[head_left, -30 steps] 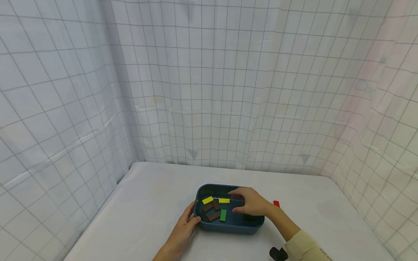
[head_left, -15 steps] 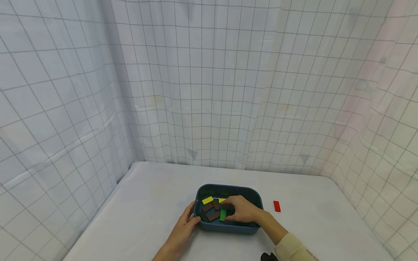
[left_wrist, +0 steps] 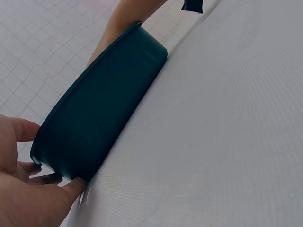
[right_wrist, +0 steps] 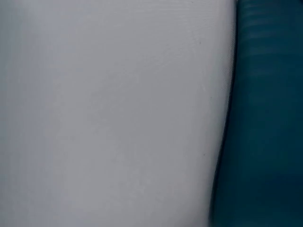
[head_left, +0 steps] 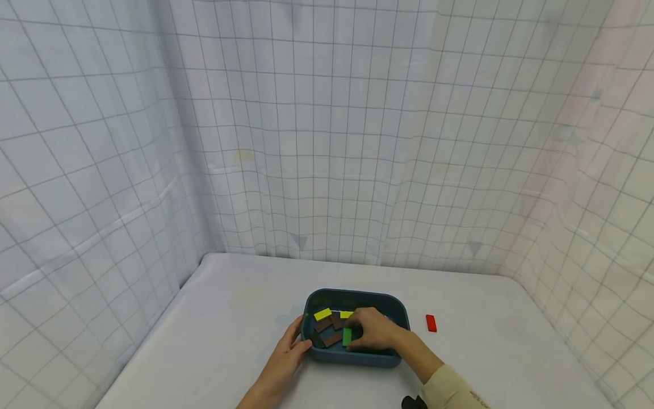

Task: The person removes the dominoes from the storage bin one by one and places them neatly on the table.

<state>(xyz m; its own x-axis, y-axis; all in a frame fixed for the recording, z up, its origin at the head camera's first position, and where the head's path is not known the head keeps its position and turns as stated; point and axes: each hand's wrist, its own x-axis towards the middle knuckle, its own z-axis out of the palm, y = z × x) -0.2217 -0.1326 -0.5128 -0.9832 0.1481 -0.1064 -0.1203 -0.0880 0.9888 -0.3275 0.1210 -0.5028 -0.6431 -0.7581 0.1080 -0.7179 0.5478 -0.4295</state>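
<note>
A dark blue-green plastic tray [head_left: 357, 359] sits on the white table. My left hand [head_left: 283, 359] grips its left end, with the thumb near the front corner; the left wrist view shows the fingers against the tray's end wall. Inside the tray, my right hand [head_left: 377, 329] pinches a small green block [head_left: 347, 337] between thumb and fingers. Around it lie yellow blocks [head_left: 322, 314], brown blocks [head_left: 333, 339] and a blackish block [head_left: 317, 339]. The right hand hides part of one yellow block. Only the tray's wall [right_wrist: 270, 118] and white cloth show in the right wrist view.
A red block [head_left: 431, 323] lies on the tabletop [head_left: 475, 341] to the right of the tray. Black gear [head_left: 413, 403] sits by the right sleeve. White grid-patterned curtains [head_left: 317, 142] stand behind and at both sides.
My right hand has moved left and nearer within the tray, from its right part to the green block, and its fingers have closed in. The left hand keeps its grip on the tray.
</note>
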